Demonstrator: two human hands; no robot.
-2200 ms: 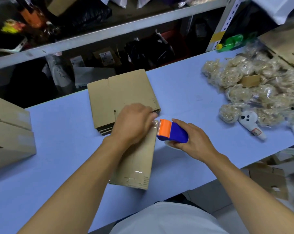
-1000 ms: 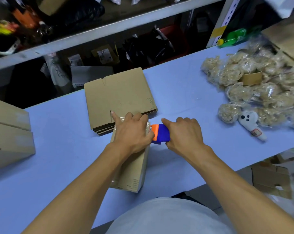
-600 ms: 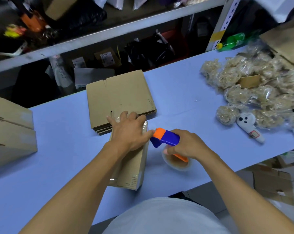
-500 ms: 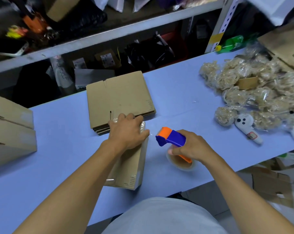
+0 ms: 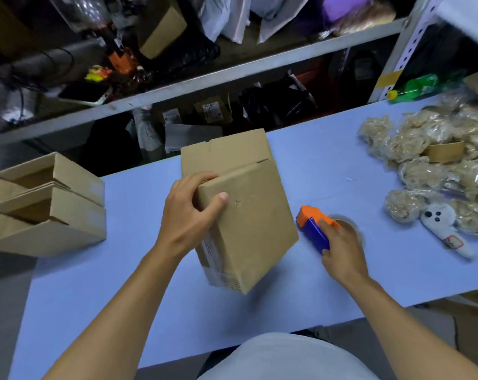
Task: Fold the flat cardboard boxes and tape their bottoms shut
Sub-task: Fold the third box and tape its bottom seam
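The box [image 5: 249, 220] is plain brown cardboard, folded up, tilted with one broad face up and a narrow end face toward the person; clear tape shines along its lower left edge near a printed mark; it is held over the middle of the tabletop [image 5: 122, 283], its lower corner close to the surface. The left hand [image 5: 188, 218] grips its upper left corner, thumb on the broad face, fingers [image 5: 202, 178] curled over the far edge. The right hand [image 5: 339, 250] rests closed over the tape gun [image 5: 312, 226], blue with an orange head, which lies on the tabletop just right of the box. Behind the box a stack of flats [image 5: 218, 152] lies near the far edge; finished boxes [image 5: 46, 204] stand at the left end, open ends showing; bagged tan bundles [image 5: 429, 165] and a white toy [image 5: 443, 223] crowd the right end. Bare blue surface lies open in front and to the left of the box. Behind the tabletop runs a grey metal shelf [image 5: 232, 75], cluttered with bags and cartons.
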